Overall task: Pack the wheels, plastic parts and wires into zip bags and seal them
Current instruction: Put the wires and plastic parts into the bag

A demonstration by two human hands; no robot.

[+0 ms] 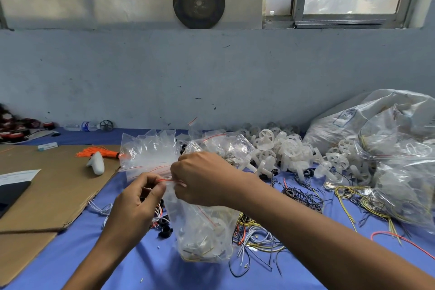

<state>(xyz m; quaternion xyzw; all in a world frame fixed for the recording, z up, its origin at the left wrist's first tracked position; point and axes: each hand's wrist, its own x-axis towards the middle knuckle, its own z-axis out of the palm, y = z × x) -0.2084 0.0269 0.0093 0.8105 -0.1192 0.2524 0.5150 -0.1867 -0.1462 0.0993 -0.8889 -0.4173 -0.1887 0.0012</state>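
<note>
Zip bag [202, 231], stuffed with wires [197, 258] and plastic bits [219, 226], stands on the tabletop [153, 271] at six o'clock; left hand [138, 198] and right hand [204, 179] pinch its red-striped mouth; wheels [282, 148] heaped at two o'clock
</note>
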